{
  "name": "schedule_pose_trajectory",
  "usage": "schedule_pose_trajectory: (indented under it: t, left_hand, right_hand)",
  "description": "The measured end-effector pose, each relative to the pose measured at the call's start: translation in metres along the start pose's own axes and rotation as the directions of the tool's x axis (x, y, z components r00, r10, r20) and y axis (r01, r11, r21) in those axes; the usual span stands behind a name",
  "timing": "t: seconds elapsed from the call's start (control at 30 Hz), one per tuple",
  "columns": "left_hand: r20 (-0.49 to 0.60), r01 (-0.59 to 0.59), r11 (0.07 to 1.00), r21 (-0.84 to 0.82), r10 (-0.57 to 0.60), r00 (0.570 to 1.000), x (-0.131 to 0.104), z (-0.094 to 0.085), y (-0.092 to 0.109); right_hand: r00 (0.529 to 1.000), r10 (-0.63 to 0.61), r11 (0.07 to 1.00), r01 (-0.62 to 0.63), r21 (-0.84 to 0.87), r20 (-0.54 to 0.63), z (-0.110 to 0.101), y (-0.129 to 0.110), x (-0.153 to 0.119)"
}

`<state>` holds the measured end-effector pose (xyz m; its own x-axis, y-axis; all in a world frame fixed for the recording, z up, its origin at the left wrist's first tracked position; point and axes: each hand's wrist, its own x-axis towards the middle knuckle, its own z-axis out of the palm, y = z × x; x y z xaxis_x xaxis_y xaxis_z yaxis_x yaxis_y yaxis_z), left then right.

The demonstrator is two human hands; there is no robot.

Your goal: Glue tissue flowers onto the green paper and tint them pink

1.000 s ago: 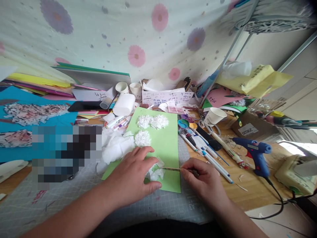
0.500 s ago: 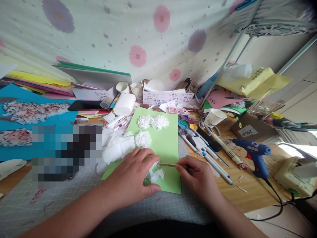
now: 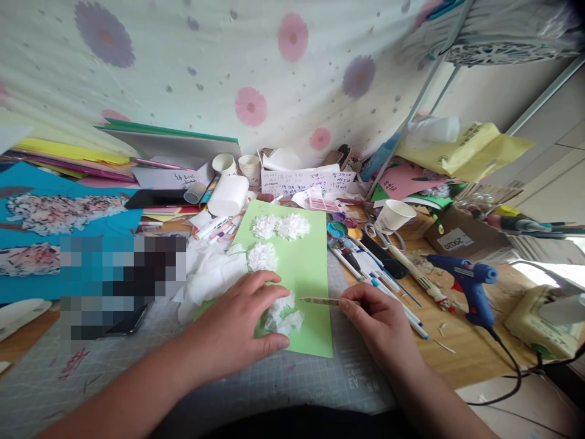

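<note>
Toward the near end of the green sheet (image 3: 311,271), your left hand (image 3: 237,317) lies palm down, thumb and forefinger parted in a wide arch around a ragged white paper cluster (image 3: 283,320). That hand is unclosed; whether its fingertips press on the paper cannot be determined. Your right hand (image 3: 379,317) pinches a slim stick (image 3: 322,300) between thumb and forefinger, remaining fingers curled in.

Key relation: the stick's long axis runs almost level across your view, its pointed end directed at the cluster from the right. That tip sits just beside the cluster's upper right edge; its height over the sheet cannot be judged. Your left hand is the nearer to the cluster, the right standing off by the stick's exposed length.

Beyond your left fingers, three fuller white paper flowers (image 3: 262,257) are noted on the same sheet. White tissue (image 3: 214,274) lies to the left, markers (image 3: 350,266) to the right. A blue glue gun (image 3: 478,283) rests on the bench (image 3: 439,366), well apart from your left hand.
</note>
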<state>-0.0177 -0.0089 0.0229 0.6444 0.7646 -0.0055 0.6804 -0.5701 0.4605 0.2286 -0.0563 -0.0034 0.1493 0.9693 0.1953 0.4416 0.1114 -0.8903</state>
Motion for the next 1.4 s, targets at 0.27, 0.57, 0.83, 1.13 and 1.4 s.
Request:
schedule_pose_trajectory:
  t: [0.27, 0.57, 0.83, 1.13, 1.4]
  left_hand:
    - [0.043, 0.119, 0.991, 0.061, -0.122, 0.992, -0.046, -0.051, -0.017]
    - [0.199, 0.207, 0.977, 0.053, -0.213, 0.957, -0.059, -0.021, -0.015]
    - [0.094, 0.206, 0.976, 0.074, -0.213, 0.973, -0.058, -0.024, -0.018]
    - [-0.27, 0.172, 0.907, 0.384, -0.067, 0.96, -0.032, -0.024, -0.029]
    - [-0.222, 0.129, 0.783, 0.609, 0.013, 0.975, -0.013, -0.036, -0.036]
  right_hand:
    - [0.999, -0.046, 0.999, 0.046, -0.021, 0.018, -0.004, 0.01, -0.007]
    - [0.996, -0.079, 0.989, 0.084, -0.124, 0.051, -0.004, 0.003, -0.009]
    - [0.989, -0.134, 0.982, 0.142, -0.127, 0.066, -0.004, -0.001, -0.007]
    - [0.984, -0.166, 0.975, 0.173, -0.138, 0.063, -0.004, -0.001, -0.008]
    - [0.98, -0.184, 0.973, 0.193, -0.127, 0.076, -0.005, -0.001, -0.008]
